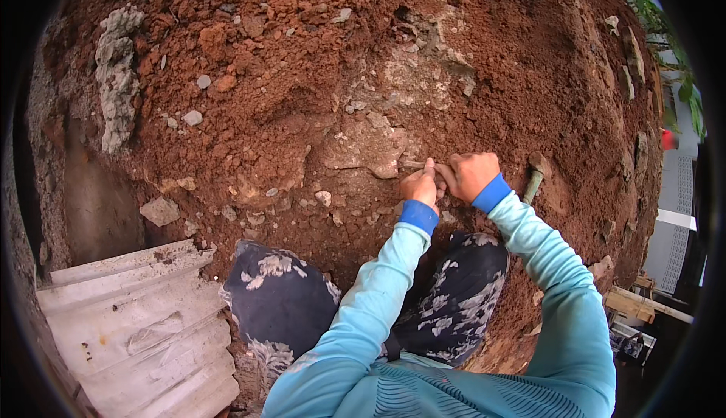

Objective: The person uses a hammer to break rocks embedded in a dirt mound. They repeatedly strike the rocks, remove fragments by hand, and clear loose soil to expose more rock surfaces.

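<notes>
My left hand [420,189] and my right hand [470,176] meet in front of my knees, close over the reddish soil [378,214]. The left fingers are closed at a thin, pale, rod-like piece [412,164], whose kind I cannot make out. Its visible end points left, toward a flat, soil-covered stone [367,149]. The right fingers are bent and pressed together against the left ones; whatever they hold is hidden. Just right of the right hand, a short greenish, stick-like thing with a brown, knobby end [535,179] lies against the soil.
Corrugated, dirty white sheeting [144,327] lies at the lower left. A long grey concrete lump [117,77] rests at the upper left. Loose stones, including a pale one [159,211], dot the soil. Pieces of wood [631,304] and green leaves [690,93] show at the right edge.
</notes>
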A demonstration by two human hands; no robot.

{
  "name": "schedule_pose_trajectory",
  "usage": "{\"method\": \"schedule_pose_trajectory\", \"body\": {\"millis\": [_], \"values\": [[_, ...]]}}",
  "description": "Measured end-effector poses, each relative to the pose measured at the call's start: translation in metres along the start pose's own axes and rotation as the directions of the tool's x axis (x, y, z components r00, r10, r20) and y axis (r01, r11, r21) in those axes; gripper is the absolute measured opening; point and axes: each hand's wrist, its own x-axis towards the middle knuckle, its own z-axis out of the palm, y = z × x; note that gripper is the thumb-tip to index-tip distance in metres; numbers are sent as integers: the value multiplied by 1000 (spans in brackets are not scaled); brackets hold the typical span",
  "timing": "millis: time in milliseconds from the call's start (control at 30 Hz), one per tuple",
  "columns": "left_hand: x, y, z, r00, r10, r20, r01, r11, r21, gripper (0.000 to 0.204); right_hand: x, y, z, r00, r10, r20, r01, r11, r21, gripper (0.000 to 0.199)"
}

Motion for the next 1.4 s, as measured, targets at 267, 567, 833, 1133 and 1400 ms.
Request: {"method": "schedule_pose_trajectory", "body": {"millis": [267,567,833,1133,1400], "values": [[21,-21,4,999,7,34,-7,1000,5,34,-18,25,27,994,8,-106,3,995,103,38],[-7,35,-21,975,-35,220,-149,635,758,35,-47,16,-12,949,121,292,-183,963,195,40],[-16,159,2,839,218,499,-341,-504,793,54,51,-43,51,997,60,-42,-37,904,425,112],[21,148,-48,788,7,615,-268,-896,354,128,78,-86,67,977,159,143,-185,963,197,108],[21,146,-46,687,7,727,-283,-919,276,123,68,-70,81,985,172,-28,-155,940,304,108]]}}
